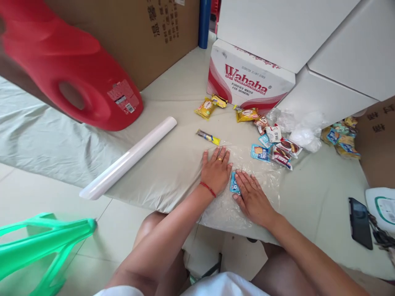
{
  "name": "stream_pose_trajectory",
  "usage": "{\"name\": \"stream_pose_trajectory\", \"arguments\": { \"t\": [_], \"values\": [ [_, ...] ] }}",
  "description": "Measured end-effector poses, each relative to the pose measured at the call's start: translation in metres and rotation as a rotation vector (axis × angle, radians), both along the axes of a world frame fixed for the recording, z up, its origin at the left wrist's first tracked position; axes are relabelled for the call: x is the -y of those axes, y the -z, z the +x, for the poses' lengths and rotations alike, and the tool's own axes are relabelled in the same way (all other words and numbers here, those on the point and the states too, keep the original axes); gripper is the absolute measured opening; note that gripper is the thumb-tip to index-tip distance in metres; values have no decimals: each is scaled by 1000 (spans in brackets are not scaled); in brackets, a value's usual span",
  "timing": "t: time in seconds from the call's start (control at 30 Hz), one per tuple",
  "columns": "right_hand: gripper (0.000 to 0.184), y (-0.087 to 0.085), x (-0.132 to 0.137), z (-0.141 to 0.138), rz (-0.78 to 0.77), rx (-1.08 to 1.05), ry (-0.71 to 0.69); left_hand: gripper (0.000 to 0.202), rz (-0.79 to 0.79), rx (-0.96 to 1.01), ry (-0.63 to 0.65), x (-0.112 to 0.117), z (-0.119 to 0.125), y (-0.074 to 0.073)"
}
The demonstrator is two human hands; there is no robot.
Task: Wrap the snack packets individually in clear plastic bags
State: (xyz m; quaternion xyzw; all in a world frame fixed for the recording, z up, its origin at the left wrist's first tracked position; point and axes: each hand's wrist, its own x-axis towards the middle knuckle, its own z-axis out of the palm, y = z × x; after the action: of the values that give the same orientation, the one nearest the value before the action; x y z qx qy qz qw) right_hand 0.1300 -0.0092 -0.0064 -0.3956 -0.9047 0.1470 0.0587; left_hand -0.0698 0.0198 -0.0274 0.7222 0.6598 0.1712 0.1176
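A clear plastic bag (224,211) lies spread flat on the cloth-covered surface in front of me. My left hand (217,169) rests palm down on its left side, fingers stretched out. Palm down too, my right hand (253,195) presses on the bag, partly covering a small blue snack packet (234,183). Whether that packet is inside the bag or under it, I cannot tell. Just beyond my left fingertips is a thin yellow and dark snack stick (208,137). Another blue packet (261,152) lies past my right hand, near several red and white wrapped snacks (282,158).
Yellow snack packs (205,108) lie before a Wahaha carton (249,78). Crumpled clear plastic (305,131) and bagged snacks (342,137) are at right, with a dark phone (360,224). To the left are a white roll (129,158), a red jug (83,78) and a green stool (46,242).
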Motion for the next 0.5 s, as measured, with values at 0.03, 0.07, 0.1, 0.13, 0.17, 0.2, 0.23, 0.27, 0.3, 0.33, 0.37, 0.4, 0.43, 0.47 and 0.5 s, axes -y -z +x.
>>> {"name": "stream_pose_trajectory", "arguments": {
  "t": [0.03, 0.07, 0.1, 0.13, 0.17, 0.2, 0.23, 0.27, 0.3, 0.33, 0.37, 0.4, 0.43, 0.47, 0.5],
  "values": [
    [59, -1, -1, -2, -21, 5, -6, 56, -3, 0, 0, 0, 0, 0],
    [57, -6, -8, -4, -38, -1, -5, 56, -5, -1, 0, 0, -1, 0],
    [54, -12, -20, -5, -45, -9, 2, 56, -8, -1, 2, 0, -1, 0],
    [50, -20, -36, -7, -31, -13, 26, 56, -11, -2, 5, 0, -2, -1],
    [47, -27, -57, -9, 11, 7, 77, 56, -15, -2, 7, -1, -2, -1],
    [44, -34, -81, -11, 79, 61, 113, 57, -20, -3, 9, -1, -2, -2],
    [41, -39, -107, -14, 166, 130, 156, 57, -26, -5, 11, -1, -2, -2],
    [40, -42, -134, -18, 203, 151, 185, 57, -30, -8, 11, -1, -2, -3],
    [41, -42, -160, -22, 229, 157, 204, 56, -33, -12, 11, -2, -1, -3],
    [45, -40, -184, -26, 252, 160, 211, 56, -33, -16, 11, -2, -1, -3],
    [48, -37, -207, -30, 270, 163, 206, 56, -32, -21, 13, -2, -2, -4],
    [51, -32, -227, -33, 293, 173, 201, 56, -31, -27, 16, -3, -2, -4],
    [53, -27, -245, -36, 317, 198, 193, 56, -32, -33, 18, -3, -3, -3],
    [54, -23, -260, -39, 328, 220, 201, 56, -35, -40, 22, -3, -3, -3],
    [53, -19, -272, -42, 336, 239, 212, 56, -40, -47, 27, -4, -4, -3]
  ]
}}
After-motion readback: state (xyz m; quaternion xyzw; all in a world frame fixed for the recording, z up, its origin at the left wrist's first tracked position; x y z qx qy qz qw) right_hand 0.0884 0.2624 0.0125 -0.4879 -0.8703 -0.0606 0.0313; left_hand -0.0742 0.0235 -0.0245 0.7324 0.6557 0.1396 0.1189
